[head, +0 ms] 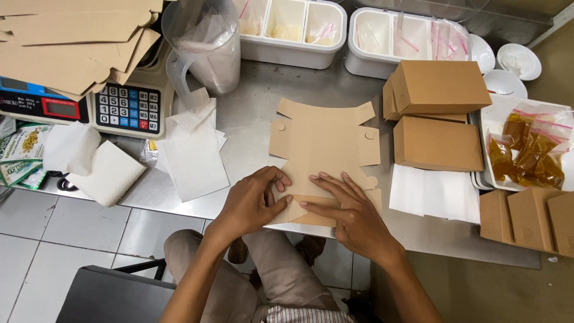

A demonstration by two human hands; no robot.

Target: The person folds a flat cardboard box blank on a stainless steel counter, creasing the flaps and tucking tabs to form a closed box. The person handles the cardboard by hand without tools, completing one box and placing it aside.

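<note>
At six o'clock on the steel counter [251, 113], a flat, unfolded brown cardboard box blank [323, 143] lies with its near flap at the counter's edge. Left hand [251, 200] sits at the blank's seven o'clock corner, fingers curled and pinched together on the near flap, thumb pressing the fold. Right hand [350, 206] lies at five o'clock, fingers spread flat and pressed down on the same flap; both hands almost meet at the crease.

At three o'clock from the blank: two folded brown cardboard boxes [436, 116], closed, one behind the other, with a stack of white paper sheets [433, 191] just in front. Farther right, a white tray of clear sachets holding amber sauce [529, 155].

At nine o'clock: loose white paper napkins [191, 149]. At ten o'clock: a digital weighing scale with keypad [122, 107], flat brown cardboard blanks [72, 42] piled over it. At twelve o'clock: white divided plastic bins [293, 30] and a clear plastic jug [206, 45].
</note>
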